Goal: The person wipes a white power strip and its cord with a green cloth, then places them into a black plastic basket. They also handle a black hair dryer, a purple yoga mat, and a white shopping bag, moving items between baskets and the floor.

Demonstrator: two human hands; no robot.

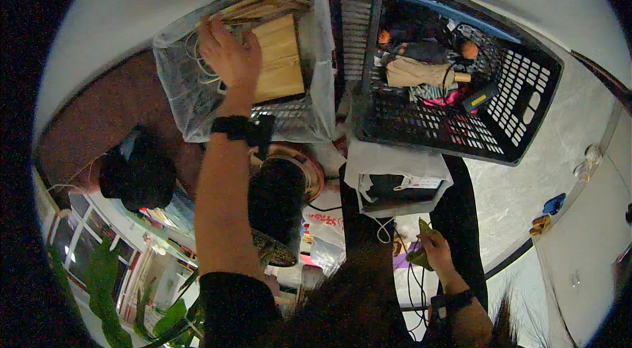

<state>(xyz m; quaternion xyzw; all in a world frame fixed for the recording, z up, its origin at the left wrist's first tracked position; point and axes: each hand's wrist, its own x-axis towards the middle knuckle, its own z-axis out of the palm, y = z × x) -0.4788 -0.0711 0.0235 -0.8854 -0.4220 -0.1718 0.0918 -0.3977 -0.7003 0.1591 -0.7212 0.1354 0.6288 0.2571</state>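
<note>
My left hand [229, 56] is over a basket lined with clear plastic [322, 66], its thumb apart from the fingers. Beneath and beside it are a flat brown paper bag [277, 59], more folded brown paper [261, 5] and a loop of white cord [190, 49]. I see nothing gripped in that hand. Lower down, near my dark-clothed leg, my right hand [437, 249] holds an olive-green, thin, floppy item [419, 259], perhaps cloth; the fingers cover part of it.
Right of the lined basket stands a black plastic crate [538, 96] holding a beige folded umbrella [419, 73], cables and small items. A white bag [400, 160] hangs below it. Left are a black bag [138, 170] and plant leaves [103, 288]. Dark cables [419, 293] dangle near my right hand.
</note>
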